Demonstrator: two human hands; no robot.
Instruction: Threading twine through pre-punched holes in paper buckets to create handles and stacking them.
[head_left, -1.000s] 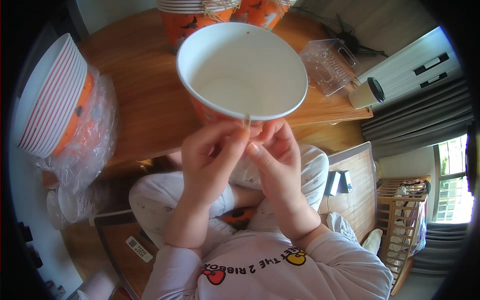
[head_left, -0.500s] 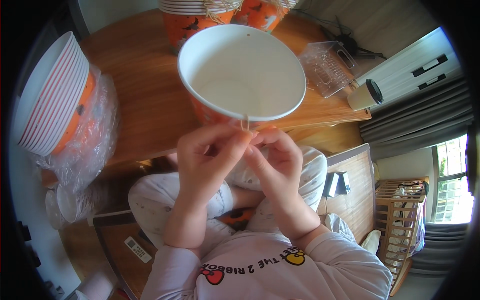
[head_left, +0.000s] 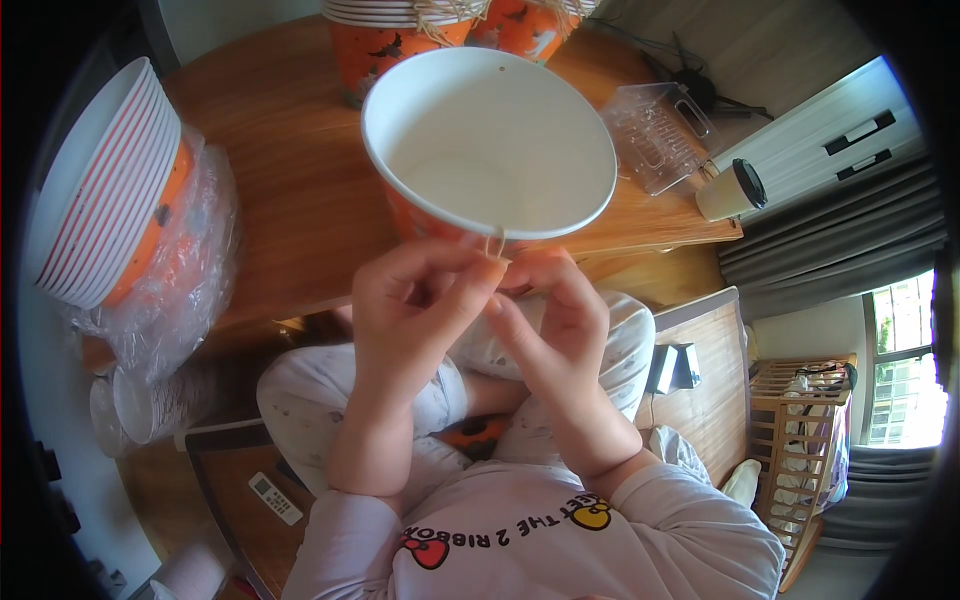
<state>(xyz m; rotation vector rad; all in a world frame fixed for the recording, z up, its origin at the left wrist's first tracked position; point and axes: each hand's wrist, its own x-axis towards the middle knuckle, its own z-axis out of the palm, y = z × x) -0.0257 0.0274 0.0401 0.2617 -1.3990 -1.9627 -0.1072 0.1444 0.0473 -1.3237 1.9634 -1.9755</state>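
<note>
An orange paper bucket (head_left: 490, 140) with a white inside stands at the table's near edge, its open top tilted toward me. A small hole shows in the far part of its wall. At the near rim a thin straw-coloured cord (head_left: 499, 240) makes a small loop. My left hand (head_left: 415, 305) pinches this cord between thumb and forefinger. Close beside it, my right hand (head_left: 555, 315) is closed too, thumb and finger meeting at the cord just below the rim. The cord's ends are hidden by my fingers.
Nested white-rimmed buckets (head_left: 105, 190), partly in clear plastic wrap (head_left: 190, 270), stand at the left. More orange buckets (head_left: 395, 55) with cords on top are at the back. A clear plastic holder (head_left: 655, 135) and a lidded cup (head_left: 730, 190) sit at the right.
The bucket has shifted very slightly to the right. My fingertips have moved a little at the cord, and the right thumb sits slightly further from the left one.
</note>
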